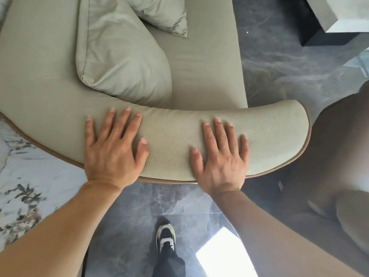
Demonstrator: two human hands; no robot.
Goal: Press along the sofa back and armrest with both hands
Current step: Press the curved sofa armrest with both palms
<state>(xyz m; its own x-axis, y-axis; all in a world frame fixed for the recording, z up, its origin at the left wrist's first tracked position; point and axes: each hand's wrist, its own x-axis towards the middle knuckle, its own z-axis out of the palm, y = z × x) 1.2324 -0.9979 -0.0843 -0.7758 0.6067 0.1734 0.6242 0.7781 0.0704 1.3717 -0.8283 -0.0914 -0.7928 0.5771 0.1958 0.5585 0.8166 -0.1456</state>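
Grey-green pebbled armrest (173, 140) curves across the frame's centre. Left hand (111, 148) and right hand (221, 154) lie flat, fingers spread, gripping nothing. Heels overhang the near edge; hard pressing might slip them off.

The sofa (199, 80) is pale sage green, its armrest (171, 140) pebble-grained with tan piping. The floor (279, 66) is dark grey veined marble. The shoe (165, 236) is black and white.

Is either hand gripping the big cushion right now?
No: the left hand and right hand lie flat, fingers spread, on the padded armrest, clear of the cushion.
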